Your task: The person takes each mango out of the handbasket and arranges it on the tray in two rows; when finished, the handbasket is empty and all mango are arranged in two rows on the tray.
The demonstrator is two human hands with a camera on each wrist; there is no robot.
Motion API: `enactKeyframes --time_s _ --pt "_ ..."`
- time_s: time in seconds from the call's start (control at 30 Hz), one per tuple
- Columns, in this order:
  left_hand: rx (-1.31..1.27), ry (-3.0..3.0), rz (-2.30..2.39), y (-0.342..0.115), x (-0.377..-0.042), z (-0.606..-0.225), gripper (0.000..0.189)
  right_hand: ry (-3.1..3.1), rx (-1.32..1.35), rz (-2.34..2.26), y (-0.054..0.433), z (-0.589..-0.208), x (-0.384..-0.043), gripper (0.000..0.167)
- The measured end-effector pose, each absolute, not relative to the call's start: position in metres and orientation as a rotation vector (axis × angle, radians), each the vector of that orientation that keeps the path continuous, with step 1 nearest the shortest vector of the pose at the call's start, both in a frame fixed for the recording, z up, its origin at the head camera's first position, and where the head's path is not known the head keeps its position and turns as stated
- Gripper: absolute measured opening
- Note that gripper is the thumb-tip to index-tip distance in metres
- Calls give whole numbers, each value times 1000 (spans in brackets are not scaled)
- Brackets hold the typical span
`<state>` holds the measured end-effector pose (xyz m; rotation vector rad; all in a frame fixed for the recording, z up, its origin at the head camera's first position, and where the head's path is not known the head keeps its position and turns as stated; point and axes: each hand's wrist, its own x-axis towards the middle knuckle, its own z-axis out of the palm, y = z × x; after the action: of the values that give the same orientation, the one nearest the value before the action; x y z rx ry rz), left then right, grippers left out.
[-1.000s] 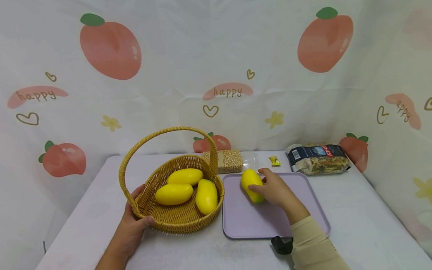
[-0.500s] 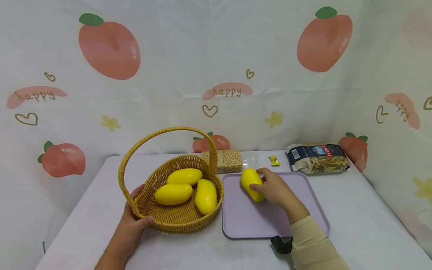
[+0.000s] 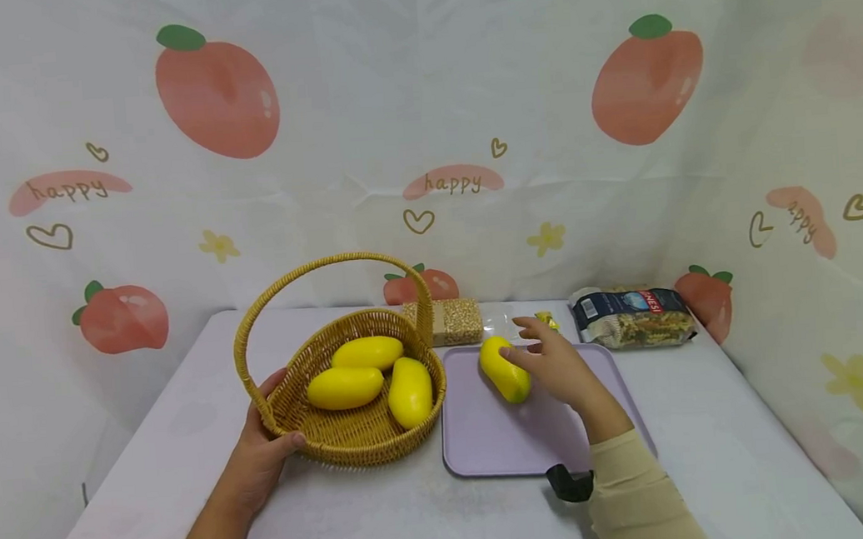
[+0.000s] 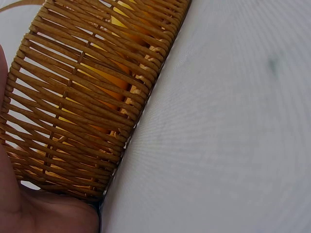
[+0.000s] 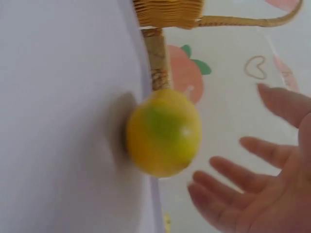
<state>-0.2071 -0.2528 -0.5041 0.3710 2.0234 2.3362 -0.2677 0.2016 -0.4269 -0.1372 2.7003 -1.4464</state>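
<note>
On the lilac tray (image 3: 489,449) lies a yellow mango (image 3: 505,371), its greenish end facing the right wrist camera. My right hand (image 3: 559,371) hovers just right of that mango, fingers spread and holding nothing; the right wrist view shows a gap between them. My left hand (image 3: 262,448) grips the left side of a wicker basket (image 3: 362,455), thumb over the rim. Inside the basket are three more yellow mangoes, one at the back (image 3: 368,353), one at the left (image 3: 345,389) and one at the right (image 3: 410,394). In the left wrist view the woven wall (image 4: 73,97) hides most of them.
Behind the basket and tray are a pack of grains (image 3: 456,322), a clear plastic piece (image 3: 498,320) and a small yellow wrapped sweet (image 3: 546,320), partly behind my right fingers. A pasta bag (image 3: 634,318) lies at the back right. A printed curtain (image 3: 344,100) hangs behind the table.
My right hand has let go of the mango, its fingers spreading and moving slightly up and right. The mango stays on the tray. The left hand and basket hold their place.
</note>
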Motion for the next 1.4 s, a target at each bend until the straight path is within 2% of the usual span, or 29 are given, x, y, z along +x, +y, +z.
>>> enactKeyframes --time_s 0.17,0.47,0.83,1.4 --pt "358 2028 2331 -253 -208 -504 94 2634 -239 -1681 205 -413 -263 72" --pt "335 2035 2327 -253 -207 -504 93 2397 -459 -2050 201 -394 -252 57" --pt "330 2006 2359 -250 -206 -502 94 2005 -789 -2239 183 -385 -239 70" --pt "324 2041 2331 -250 -206 -501 93 1812 -909 -2204 154 -397 -235 83"
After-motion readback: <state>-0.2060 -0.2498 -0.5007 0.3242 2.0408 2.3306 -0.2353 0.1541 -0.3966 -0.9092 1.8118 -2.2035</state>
